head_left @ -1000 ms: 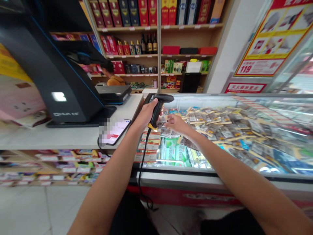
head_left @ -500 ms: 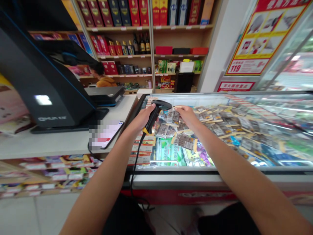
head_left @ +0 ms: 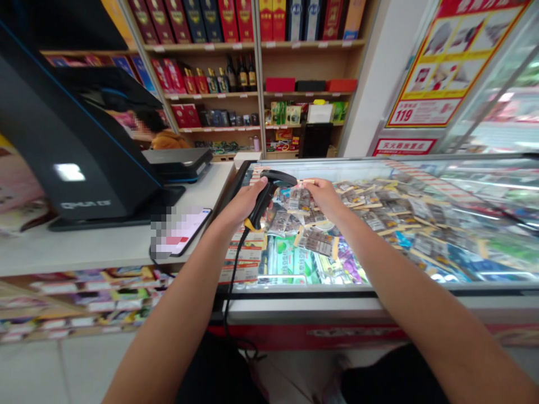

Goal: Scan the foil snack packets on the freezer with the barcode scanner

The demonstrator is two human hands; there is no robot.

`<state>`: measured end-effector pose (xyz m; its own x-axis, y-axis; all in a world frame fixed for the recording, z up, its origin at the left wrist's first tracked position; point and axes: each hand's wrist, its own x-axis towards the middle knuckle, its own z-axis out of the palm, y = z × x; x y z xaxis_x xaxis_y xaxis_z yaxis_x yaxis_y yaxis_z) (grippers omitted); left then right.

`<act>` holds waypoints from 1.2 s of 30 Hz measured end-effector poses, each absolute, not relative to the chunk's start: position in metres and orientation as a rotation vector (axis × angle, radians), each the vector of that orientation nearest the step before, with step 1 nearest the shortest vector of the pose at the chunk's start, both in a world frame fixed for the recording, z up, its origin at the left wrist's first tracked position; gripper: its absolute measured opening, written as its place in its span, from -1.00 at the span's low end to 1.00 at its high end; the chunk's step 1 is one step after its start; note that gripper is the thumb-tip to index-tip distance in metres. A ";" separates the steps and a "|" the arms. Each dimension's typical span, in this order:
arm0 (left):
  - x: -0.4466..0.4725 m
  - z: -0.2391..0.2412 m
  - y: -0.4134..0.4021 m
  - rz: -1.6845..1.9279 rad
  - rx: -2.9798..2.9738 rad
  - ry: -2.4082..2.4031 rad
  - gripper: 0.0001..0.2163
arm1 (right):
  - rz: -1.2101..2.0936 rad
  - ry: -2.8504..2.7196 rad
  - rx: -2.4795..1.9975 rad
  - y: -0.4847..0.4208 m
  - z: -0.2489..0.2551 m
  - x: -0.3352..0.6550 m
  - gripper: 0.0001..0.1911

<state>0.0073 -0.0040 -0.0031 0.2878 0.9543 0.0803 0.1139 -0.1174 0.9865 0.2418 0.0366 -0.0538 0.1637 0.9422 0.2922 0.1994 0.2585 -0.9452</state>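
Note:
My left hand (head_left: 245, 201) is wrapped round the handle of a black barcode scanner (head_left: 264, 197) with a yellow end. Its cable hangs down over the front edge of the freezer. The scanner head points right, toward a small packet (head_left: 299, 201) with a pale top edge and dark printing. Fingers of my right hand (head_left: 323, 194) pinch that packet by its top edge, just beside the scanner head. Below both hands, many similar packets (head_left: 318, 242) lie on the glass top of the chest freezer (head_left: 295, 306). Green and purple packages show beneath.
At left a counter (head_left: 126, 247) bears a checkout terminal (head_left: 84, 168), a scale (head_left: 181, 163) and a phone (head_left: 181, 233). Shelves with boxes and bottles (head_left: 242, 73) stand behind. A person in a brown top (head_left: 168, 140) is partly visible beyond the terminal.
The view has shifted slightly. Both hands keep nearly the same positions, with the scanner and packet still held close together.

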 end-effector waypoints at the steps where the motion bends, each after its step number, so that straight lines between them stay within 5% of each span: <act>1: 0.007 -0.003 -0.004 0.997 1.498 1.032 -0.49 | 0.804 -1.287 -1.189 0.036 -0.053 0.242 -0.69; 9: 0.009 0.003 -0.010 0.996 1.461 1.034 -0.51 | 0.665 -1.281 -1.282 0.038 -0.051 0.248 -0.72; 18: 0.034 -0.012 -0.016 1.141 1.381 1.038 -0.64 | 0.033 -1.455 -1.525 0.028 -0.027 0.263 -0.68; 23: 0.052 -0.024 -0.029 1.251 1.529 0.997 -0.83 | 0.615 -1.590 -1.388 -0.003 -0.008 0.268 -0.60; 26: 0.061 -0.027 -0.039 1.258 1.630 0.869 -0.72 | 0.914 -1.515 -1.244 -0.023 -0.014 0.267 -0.46; 36: 0.087 -0.045 -0.057 1.247 1.783 0.894 -0.50 | 1.144 -1.029 -0.954 -0.051 -0.030 0.236 -0.48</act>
<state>0.0875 -0.0567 -0.0451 0.2751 0.8672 0.4151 0.1149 -0.4583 0.8813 0.2356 -0.0514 -0.0303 0.1064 0.9844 0.1401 -0.2428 0.1624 -0.9564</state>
